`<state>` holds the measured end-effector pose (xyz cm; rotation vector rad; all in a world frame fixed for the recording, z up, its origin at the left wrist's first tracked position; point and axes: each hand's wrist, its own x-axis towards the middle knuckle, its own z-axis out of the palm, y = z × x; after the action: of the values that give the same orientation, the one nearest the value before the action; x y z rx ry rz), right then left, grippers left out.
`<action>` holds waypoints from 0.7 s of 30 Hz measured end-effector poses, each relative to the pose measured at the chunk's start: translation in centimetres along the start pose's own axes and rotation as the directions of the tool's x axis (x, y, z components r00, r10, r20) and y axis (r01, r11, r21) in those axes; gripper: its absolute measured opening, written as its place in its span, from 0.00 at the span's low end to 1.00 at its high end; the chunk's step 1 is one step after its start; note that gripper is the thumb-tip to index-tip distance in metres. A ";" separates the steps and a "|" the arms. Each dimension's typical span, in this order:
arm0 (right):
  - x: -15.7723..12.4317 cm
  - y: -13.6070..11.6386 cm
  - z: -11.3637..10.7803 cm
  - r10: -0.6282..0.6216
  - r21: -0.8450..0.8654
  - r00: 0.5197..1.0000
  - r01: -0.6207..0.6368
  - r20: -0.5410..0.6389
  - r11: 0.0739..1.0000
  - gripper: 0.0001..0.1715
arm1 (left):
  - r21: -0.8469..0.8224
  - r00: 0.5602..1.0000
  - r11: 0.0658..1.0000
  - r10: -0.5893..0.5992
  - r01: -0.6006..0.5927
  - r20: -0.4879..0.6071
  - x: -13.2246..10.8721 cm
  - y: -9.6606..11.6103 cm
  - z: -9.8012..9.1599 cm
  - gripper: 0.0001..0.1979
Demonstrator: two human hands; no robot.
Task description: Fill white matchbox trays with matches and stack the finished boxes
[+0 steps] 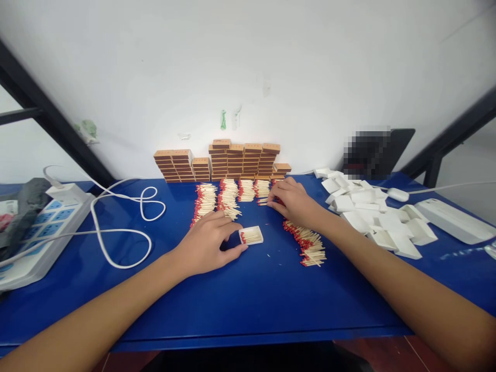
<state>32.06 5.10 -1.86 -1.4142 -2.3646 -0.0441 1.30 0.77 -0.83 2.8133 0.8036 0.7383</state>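
A small white matchbox tray [260, 238] lies on the blue table with several red-headed matches [251, 236] in it. My left hand [211, 243] is at its left end, thumb and forefinger closed on the tray's edges. Farther back, my right hand [289, 199] reaches to a heap of matches [262, 190], its fingers curled together on some match heads; the fingertips are partly hidden. More match heaps [228, 196] stand in a row to the left, one partly behind my left hand. Under my right forearm spreads another heap of loose matches [310, 248].
Stacked brown matchboxes [244, 160] line the wall. White empty trays [360, 201] are piled at the right, beside a white power bank-like block [453, 219] and a dark tablet-like panel [401, 150]. A power strip [50, 227] and looping white cable [98, 232] occupy the left.
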 end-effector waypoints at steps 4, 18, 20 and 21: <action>0.1 -0.1 -0.1 0.001 -0.011 1.000 -0.001 0.018 1.000 0.09 | 0.008 1.000 1.000 0.005 -0.005 -0.005 0.0 0.0 0.0 0.14; -2.0 -7.5 -1.0 -0.268 0.190 0.961 0.275 -0.064 0.943 0.06 | 0.043 1.000 0.999 -0.016 0.017 -0.024 0.0 0.0 -0.1 0.13; -2.0 -7.5 -0.8 -0.288 0.216 0.956 0.294 -0.058 0.931 0.06 | 0.041 1.000 0.999 -0.016 0.017 -0.021 0.0 0.0 -0.1 0.13; -1.9 -7.2 -0.8 -0.293 0.232 0.954 0.300 -0.066 0.925 0.06 | 0.037 1.000 0.999 -0.014 0.015 -0.020 0.0 0.0 -0.1 0.13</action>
<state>26.95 -0.27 -0.59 -0.9306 -2.4427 0.1351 1.25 0.78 -0.74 2.8344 0.8486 0.7583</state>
